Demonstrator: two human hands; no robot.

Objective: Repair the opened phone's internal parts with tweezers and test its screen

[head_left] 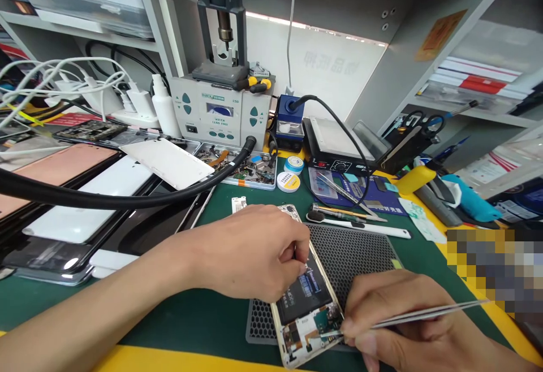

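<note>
An opened phone point(328, 270) with a light gold frame lies at a slant on the grey honeycomb mat point(356, 247). Its black battery point(316, 290) and the circuit parts at the near end are exposed. Over the phone's upper half, my left hand point(250, 253) is closed, thumb and fingers pinched together. What it grips, if anything, cannot be made out, and it covers part of the phone. My right hand point(399, 304) pinches metal tweezers point(428, 311), whose tips reach the lower circuit area. A small white part point(238, 204) lies beyond my left wrist.
A black hose point(127, 195) crosses the left side above several phone panels point(91, 199). Behind stand a hot-air station point(218, 112) and a parts tray point(250, 171). A white brush point(360, 225) lies beyond the mat; tools point(432, 182) crowd the right.
</note>
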